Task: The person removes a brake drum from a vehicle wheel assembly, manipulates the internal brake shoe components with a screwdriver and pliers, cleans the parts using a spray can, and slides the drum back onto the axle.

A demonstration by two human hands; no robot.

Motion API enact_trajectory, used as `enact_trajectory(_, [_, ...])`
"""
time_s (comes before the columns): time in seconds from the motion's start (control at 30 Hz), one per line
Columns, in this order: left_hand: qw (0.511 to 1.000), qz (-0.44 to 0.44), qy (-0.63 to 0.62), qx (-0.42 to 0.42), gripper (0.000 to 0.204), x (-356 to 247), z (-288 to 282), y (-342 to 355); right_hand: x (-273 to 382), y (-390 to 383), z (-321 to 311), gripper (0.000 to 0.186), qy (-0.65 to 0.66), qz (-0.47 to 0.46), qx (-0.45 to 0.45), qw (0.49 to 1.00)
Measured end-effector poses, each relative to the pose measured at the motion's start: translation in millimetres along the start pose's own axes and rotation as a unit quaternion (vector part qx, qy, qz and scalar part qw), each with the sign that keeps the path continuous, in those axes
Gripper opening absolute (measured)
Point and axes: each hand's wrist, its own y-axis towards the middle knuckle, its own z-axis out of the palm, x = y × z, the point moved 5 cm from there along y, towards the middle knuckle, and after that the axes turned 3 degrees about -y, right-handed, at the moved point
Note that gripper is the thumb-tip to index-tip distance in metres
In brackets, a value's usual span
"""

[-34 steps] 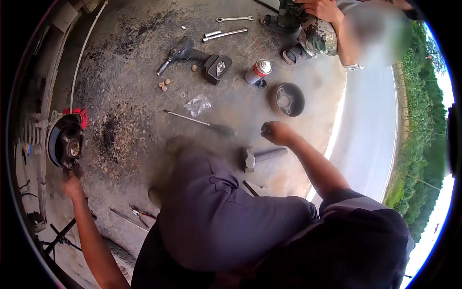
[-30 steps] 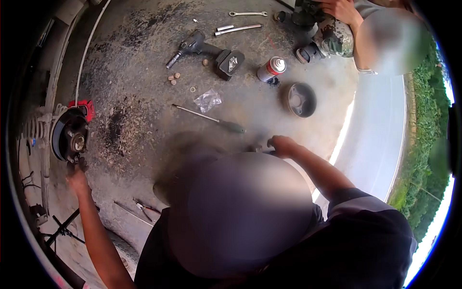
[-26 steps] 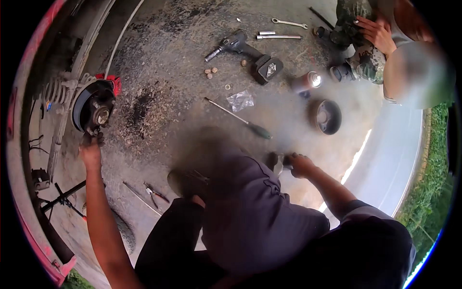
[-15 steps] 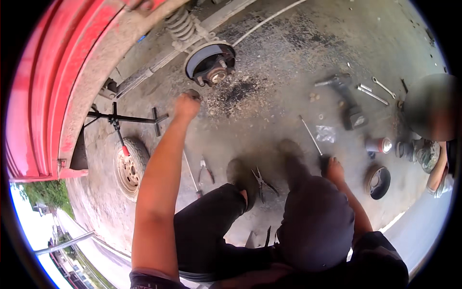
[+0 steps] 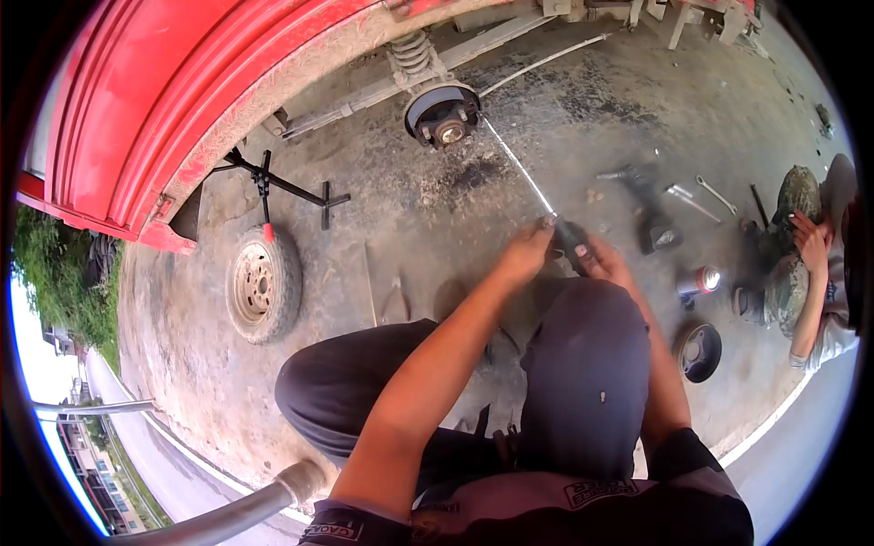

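A long screwdriver (image 5: 521,170) with a bright shaft and a dark handle lies across in front of me, above my right knee. My right hand (image 5: 605,262) is closed round the rear of its handle. Closed at the front of the handle, where the shaft begins, is my left hand (image 5: 528,253). The shaft points up and left to the open wheel brake assembly (image 5: 443,116), under a coil spring (image 5: 414,60). Its tip appears beside the assembly's right edge; whether it touches cannot be made out.
A wheel (image 5: 264,284) lies left, below a black stand (image 5: 296,188). A red vehicle body (image 5: 173,109) overhangs the upper left. On the right are a cordless drill (image 5: 657,232), a wrench (image 5: 716,195), a spray can (image 5: 699,281), a brake drum (image 5: 698,352) and a person (image 5: 810,264).
My left hand has come back from beside the brake assembly to the screwdriver. My right hand has raised the screwdriver from low on the right. The view has shifted.
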Motion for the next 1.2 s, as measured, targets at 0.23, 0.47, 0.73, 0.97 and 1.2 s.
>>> enact_trajectory(0.23, [0.990,-0.071,-0.100,-0.068,0.035,35,-49,-41,-64,-77,8,0.043,0.241,0.233,-0.034,0.941])
enact_trajectory(0.47, [0.982,-0.066,-0.128,-0.125,0.036,48,-125,-49,-139,-220,15,0.048,-0.039,0.343,0.009,0.938])
enact_trajectory(0.73, [0.984,-0.049,-0.111,-0.129,0.036,16,-135,-41,-141,-334,-55,0.056,-0.262,0.387,-0.006,0.884])
enact_trajectory(0.97, [0.985,-0.117,-0.012,-0.125,0.020,-25,-139,-32,100,-191,-203,0.046,-0.151,-0.033,-0.283,0.946])
enact_trajectory(1.2, [0.963,-0.048,0.265,0.020,0.023,-105,-202,2,198,-104,-34,0.034,0.061,-0.092,-0.213,0.971])
